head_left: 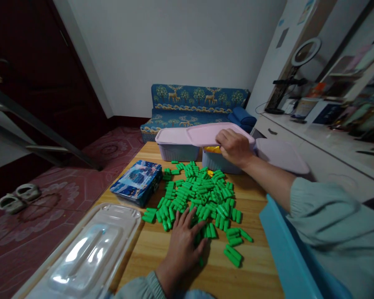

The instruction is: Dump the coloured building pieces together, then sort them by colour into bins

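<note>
A pale wall (174, 45) and a blue patterned sofa (199, 99) back the room, and before them stands a wood-topped desk (255, 265) strewn with small green pieces (190, 187). They form a loose heap in the middle, with a few strays on the near right.

The right hand (233, 145) is at the far side, its grip closed on the near edge of a pink lid (205, 133). The lid sits askew on a bin (218, 162), leaving a gap where yellow contents (212, 149) show. Its left end overlaps the covered box (179, 151) beside it; if pulled sharply, it could snag there or shove that box. A one-handed hold at the edge might also let the lid tip and drop onto the heap.

The left hand (185, 238) lies spread on the heap's near side, its grip open, with nothing clearly held. Sweeping sideways could scatter pieces past the desk's near edge. A little yellow (210, 173) lies among the green at the far side, so colours might get mixed.
</note>
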`<state>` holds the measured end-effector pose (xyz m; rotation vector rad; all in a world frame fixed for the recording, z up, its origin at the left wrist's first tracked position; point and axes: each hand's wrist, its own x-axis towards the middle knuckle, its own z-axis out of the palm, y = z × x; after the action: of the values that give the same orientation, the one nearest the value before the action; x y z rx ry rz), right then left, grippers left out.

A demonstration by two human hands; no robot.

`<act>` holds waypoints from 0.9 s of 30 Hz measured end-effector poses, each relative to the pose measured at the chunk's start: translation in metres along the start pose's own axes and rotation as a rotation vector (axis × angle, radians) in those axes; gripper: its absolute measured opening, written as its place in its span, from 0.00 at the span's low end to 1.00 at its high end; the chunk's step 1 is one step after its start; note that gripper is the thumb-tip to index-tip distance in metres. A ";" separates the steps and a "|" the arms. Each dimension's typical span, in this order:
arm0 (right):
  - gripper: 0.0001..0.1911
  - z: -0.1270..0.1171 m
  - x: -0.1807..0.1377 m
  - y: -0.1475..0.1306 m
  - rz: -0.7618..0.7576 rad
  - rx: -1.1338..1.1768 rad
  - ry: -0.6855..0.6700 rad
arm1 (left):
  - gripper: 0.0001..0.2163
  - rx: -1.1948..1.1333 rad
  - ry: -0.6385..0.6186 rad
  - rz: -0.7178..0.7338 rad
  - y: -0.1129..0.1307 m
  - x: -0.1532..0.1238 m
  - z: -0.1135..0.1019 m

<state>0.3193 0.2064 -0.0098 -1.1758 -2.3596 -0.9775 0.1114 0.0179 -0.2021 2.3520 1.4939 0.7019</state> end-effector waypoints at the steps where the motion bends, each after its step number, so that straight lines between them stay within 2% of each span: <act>1: 0.10 -0.007 0.006 -0.013 -0.026 0.029 0.048 | 0.20 -0.001 0.000 0.000 0.001 0.000 -0.001; 4: 0.10 -0.021 0.027 -0.067 -0.164 0.137 0.149 | 0.21 0.001 -0.011 -0.001 0.002 0.001 -0.003; 6: 0.12 -0.020 0.043 -0.108 -0.244 0.222 0.186 | 0.21 -0.005 -0.008 0.001 0.002 0.001 -0.003; 10: 0.14 0.008 0.066 -0.182 -0.302 0.388 0.159 | 0.21 -0.042 0.015 0.006 0.001 0.001 -0.001; 13: 0.15 0.037 0.070 -0.217 -0.294 0.445 0.126 | 0.22 -0.053 0.031 0.035 -0.001 0.001 0.001; 18: 0.14 0.065 0.058 -0.233 -0.387 0.497 0.000 | 0.24 -0.049 0.072 0.052 -0.002 0.003 0.003; 25: 0.10 0.070 0.046 -0.233 -0.469 0.525 -0.130 | 0.20 -0.078 0.022 0.031 -0.001 0.003 0.002; 27: 0.14 0.070 0.044 -0.231 -0.489 0.526 -0.127 | 0.20 -0.079 0.013 0.020 -0.001 0.003 0.003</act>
<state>0.1098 0.1821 -0.1349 -0.4847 -2.8265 -0.3527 0.1131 0.0210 -0.2040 2.3111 1.4231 0.7682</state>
